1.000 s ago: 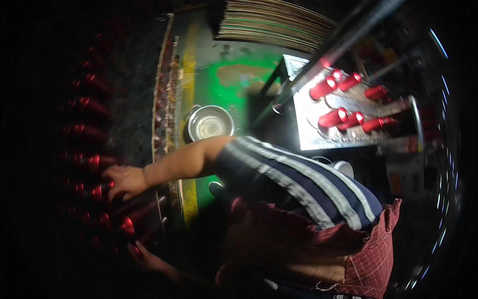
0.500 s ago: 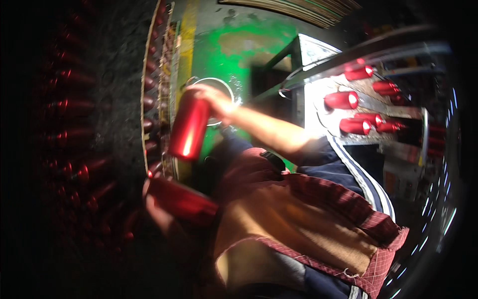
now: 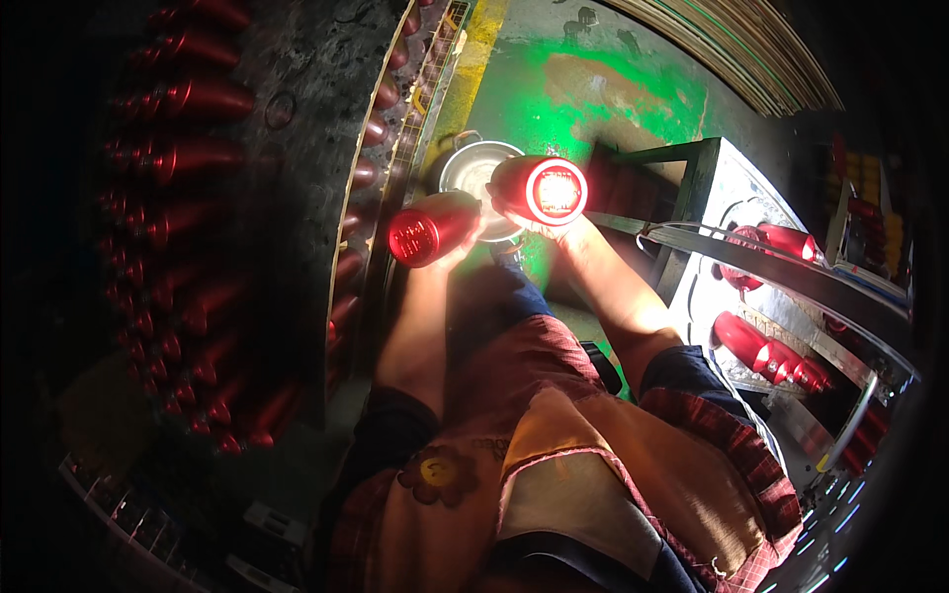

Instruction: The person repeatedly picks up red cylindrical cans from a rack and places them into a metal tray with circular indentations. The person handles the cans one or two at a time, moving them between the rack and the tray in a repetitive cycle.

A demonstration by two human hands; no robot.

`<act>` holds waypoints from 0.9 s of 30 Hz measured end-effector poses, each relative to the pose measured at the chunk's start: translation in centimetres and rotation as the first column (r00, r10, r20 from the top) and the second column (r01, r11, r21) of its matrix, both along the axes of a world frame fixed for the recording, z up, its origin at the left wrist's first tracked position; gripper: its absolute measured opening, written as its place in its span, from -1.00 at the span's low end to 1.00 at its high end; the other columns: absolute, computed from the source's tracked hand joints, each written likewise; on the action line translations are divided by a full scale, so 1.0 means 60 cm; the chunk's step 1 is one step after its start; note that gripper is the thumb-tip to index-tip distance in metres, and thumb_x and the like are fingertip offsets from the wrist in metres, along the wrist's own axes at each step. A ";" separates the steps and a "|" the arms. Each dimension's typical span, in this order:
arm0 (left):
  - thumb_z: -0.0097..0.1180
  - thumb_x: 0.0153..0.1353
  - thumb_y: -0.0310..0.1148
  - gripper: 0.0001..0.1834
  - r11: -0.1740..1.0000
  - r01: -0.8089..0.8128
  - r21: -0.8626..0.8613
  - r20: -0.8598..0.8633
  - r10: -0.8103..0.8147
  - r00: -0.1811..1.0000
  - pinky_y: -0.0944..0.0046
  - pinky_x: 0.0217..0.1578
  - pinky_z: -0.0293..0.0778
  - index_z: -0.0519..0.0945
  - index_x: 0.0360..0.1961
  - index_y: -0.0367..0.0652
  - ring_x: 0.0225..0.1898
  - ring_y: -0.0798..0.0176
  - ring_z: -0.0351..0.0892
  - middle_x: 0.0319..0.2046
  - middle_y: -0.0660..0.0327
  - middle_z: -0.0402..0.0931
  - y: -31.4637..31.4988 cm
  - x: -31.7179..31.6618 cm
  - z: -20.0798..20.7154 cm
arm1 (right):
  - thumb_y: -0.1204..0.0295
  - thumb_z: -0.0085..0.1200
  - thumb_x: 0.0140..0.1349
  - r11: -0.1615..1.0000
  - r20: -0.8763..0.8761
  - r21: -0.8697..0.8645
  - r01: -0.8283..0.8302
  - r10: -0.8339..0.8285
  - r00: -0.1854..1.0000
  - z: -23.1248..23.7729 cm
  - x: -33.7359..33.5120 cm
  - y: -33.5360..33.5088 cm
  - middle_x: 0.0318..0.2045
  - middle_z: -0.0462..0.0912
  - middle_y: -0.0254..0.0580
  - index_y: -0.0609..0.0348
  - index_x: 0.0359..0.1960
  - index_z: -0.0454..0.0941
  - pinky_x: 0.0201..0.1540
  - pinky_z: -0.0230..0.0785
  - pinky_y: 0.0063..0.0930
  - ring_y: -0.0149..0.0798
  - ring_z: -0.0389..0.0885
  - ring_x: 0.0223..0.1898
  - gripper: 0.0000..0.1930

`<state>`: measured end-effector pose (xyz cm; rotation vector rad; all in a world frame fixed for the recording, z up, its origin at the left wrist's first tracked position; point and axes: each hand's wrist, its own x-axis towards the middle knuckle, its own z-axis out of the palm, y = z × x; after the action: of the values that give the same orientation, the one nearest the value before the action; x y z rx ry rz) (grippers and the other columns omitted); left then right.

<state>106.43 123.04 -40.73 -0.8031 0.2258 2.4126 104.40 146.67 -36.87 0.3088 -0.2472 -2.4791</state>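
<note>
Two shiny red metal bottles are raised in front of me with their bases turned up toward the view. The left bottle [image 3: 440, 225] is tilted and in shade, gripped by my left hand [image 3: 463, 247], whose fingers are mostly hidden behind it. My right hand [image 3: 544, 227] is closed round the right bottle [image 3: 514, 183], its base glowing in strong light. Below and beyond them stands a round metal pot [image 3: 455, 176] with side handles and something pale inside. The bottles' far ends are hidden.
Many similar red bottles [image 3: 203, 158] stand in curved rows on the dark surface at left. A bright bench [image 3: 732, 188] on the right carries more red bottles [image 3: 746, 341] behind a metal rail [image 3: 781, 272]. Stacked flat sheets [image 3: 741, 49] lie at the far right.
Both bottles have swung round so their bases face up, and they are now side by side near the pot. My right hand moved right, my left hand up and right; the view shifted too.
</note>
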 end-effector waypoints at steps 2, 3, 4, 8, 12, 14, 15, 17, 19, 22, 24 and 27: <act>0.03 0.33 -0.07 -0.58 1.000 0.002 0.020 -0.003 -0.002 1.000 0.04 -0.47 0.75 0.58 -0.07 -0.25 -0.42 -0.21 0.64 -0.22 -0.11 0.61 0.000 -0.008 0.011 | 0.37 0.04 0.33 0.967 0.108 0.253 -0.020 -0.008 0.994 0.014 0.000 0.001 0.10 0.54 0.00 0.16 0.17 0.46 0.18 0.46 -0.06 -0.02 0.49 0.18 -0.61; 0.04 0.32 -0.06 -0.56 0.999 -0.004 0.044 0.021 0.003 1.000 0.03 -0.47 0.76 0.58 -0.06 -0.25 -0.39 -0.23 0.64 -0.21 -0.12 0.61 -0.002 -0.012 0.016 | 0.41 0.09 0.29 0.938 0.106 0.346 -0.028 -0.010 0.994 0.019 0.001 0.000 0.05 0.57 -0.03 0.16 0.13 0.50 0.13 0.48 -0.12 -0.07 0.52 0.11 -0.63; 0.05 0.31 -0.04 -0.54 0.997 -0.002 0.077 0.020 0.001 1.000 0.01 -0.47 0.76 0.57 -0.05 -0.25 -0.36 -0.25 0.64 -0.20 -0.13 0.61 -0.004 -0.015 0.017 | 0.46 0.15 0.24 0.899 0.101 0.436 -0.035 -0.011 0.995 0.021 0.001 0.001 -0.01 0.60 -0.07 0.17 0.08 0.53 0.07 0.50 -0.17 -0.12 0.56 0.05 -0.65; 0.07 0.29 0.01 -0.48 0.955 0.062 0.289 0.066 -0.085 0.994 -0.05 -0.44 0.75 0.56 0.03 -0.23 -0.18 -0.37 0.57 -0.06 -0.20 0.55 -0.008 -0.018 -0.005 | 0.60 0.21 0.18 0.789 -0.041 0.614 0.014 0.014 0.999 -0.006 0.005 0.002 -0.10 0.62 -0.12 0.21 0.05 0.53 -0.06 0.54 -0.36 -0.23 0.62 -0.10 -0.63; 0.06 0.30 0.00 -0.50 0.885 0.138 0.444 0.004 -0.156 0.988 -0.06 -0.35 0.73 0.54 0.01 -0.22 -0.15 -0.30 0.53 -0.08 -0.15 0.52 -0.008 -0.016 -0.013 | 0.04 -0.09 0.40 0.414 -0.442 0.861 0.296 0.321 0.838 -0.026 0.005 0.020 0.06 0.61 0.12 0.19 0.14 0.52 0.13 0.51 0.13 0.14 0.60 0.07 -0.49; 0.08 0.32 -0.02 -0.53 0.891 0.267 -0.368 -0.398 -0.410 0.821 -0.01 -0.32 0.69 0.55 0.01 -0.21 -0.13 -0.24 0.55 -0.08 -0.09 0.54 -0.026 -0.023 0.028 | 0.07 -0.07 0.42 0.129 -0.412 0.909 0.397 0.427 0.805 0.007 -0.022 0.041 0.00 0.64 0.03 0.17 0.14 0.51 0.11 0.53 0.03 0.04 0.62 0.01 -0.53; 0.07 0.34 -0.04 -0.55 0.789 0.234 -0.568 -0.379 -0.503 0.777 0.04 -0.24 0.65 0.55 0.01 -0.20 -0.12 -0.13 0.57 -0.10 -0.02 0.57 -0.043 -0.031 0.063 | 0.10 -0.08 0.44 0.407 -0.238 0.899 0.161 0.147 0.960 0.038 -0.045 0.051 -0.02 0.63 -0.04 0.16 0.13 0.50 0.12 0.53 -0.06 -0.04 0.61 0.00 -0.56; 0.04 0.37 -0.08 -0.60 0.645 0.180 -0.743 -0.278 -0.541 0.794 0.12 -0.08 0.56 0.57 0.02 -0.17 -0.10 0.09 0.61 -0.14 0.12 0.62 -0.083 -0.057 0.157 | 0.15 -0.07 0.45 0.481 -0.118 0.848 0.224 -0.241 0.963 0.126 -0.103 0.061 0.03 0.59 -0.13 0.11 0.18 0.46 0.14 0.50 -0.19 -0.15 0.57 0.04 -0.59; -0.03 0.41 -0.20 -0.63 0.818 -0.225 -0.529 -0.424 -0.025 0.905 0.17 0.03 0.53 0.56 0.07 -0.21 -0.10 0.19 0.62 -0.13 0.17 0.64 -0.135 -0.088 0.271 | 0.29 -0.03 0.40 0.210 -0.562 0.798 0.564 -0.075 0.824 0.229 -0.201 0.053 0.04 0.57 -0.18 0.09 0.24 0.47 0.16 0.46 -0.23 -0.21 0.56 0.07 -0.59; 0.09 0.35 -0.42 -0.69 0.204 -0.630 -0.750 -0.654 -0.379 0.655 0.33 0.06 0.44 0.63 0.06 -0.26 -0.04 0.29 0.58 -0.02 0.16 0.63 -0.187 -0.144 0.415 | 0.39 0.28 0.17 -0.274 -0.841 0.412 0.869 0.254 0.478 0.347 -0.334 -0.046 0.02 0.58 -0.09 0.01 0.09 0.64 0.13 0.45 -0.37 -0.20 0.57 0.07 -0.59; 0.27 0.21 -0.39 -0.69 -0.215 -0.763 -0.610 -0.556 -0.571 0.605 0.26 0.07 0.44 0.69 0.00 -0.13 0.01 0.18 0.55 0.02 0.13 0.58 -0.171 -0.201 0.446 | 0.32 0.34 0.04 -0.418 -0.816 0.010 0.908 0.521 0.249 0.379 -0.397 -0.128 0.12 0.48 0.12 -0.27 0.03 0.69 0.19 0.40 -0.18 0.09 0.51 0.06 -0.56; 0.43 0.02 -0.35 -0.61 -0.559 -0.783 -0.272 -0.396 -0.677 0.620 0.13 0.09 0.43 0.74 -0.05 0.09 0.03 -0.01 0.49 0.06 0.11 0.54 -0.138 -0.275 0.423 | 0.26 0.32 0.07 -0.471 -0.656 -0.055 0.880 0.681 0.324 0.355 -0.465 -0.235 0.23 0.38 0.07 -0.39 0.06 0.65 0.28 0.30 -0.07 0.21 0.31 0.23 -0.55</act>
<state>89.90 114.74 -15.35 0.2009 3.6694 1.1591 76.51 132.57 -15.58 -0.8697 3.3204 -1.4779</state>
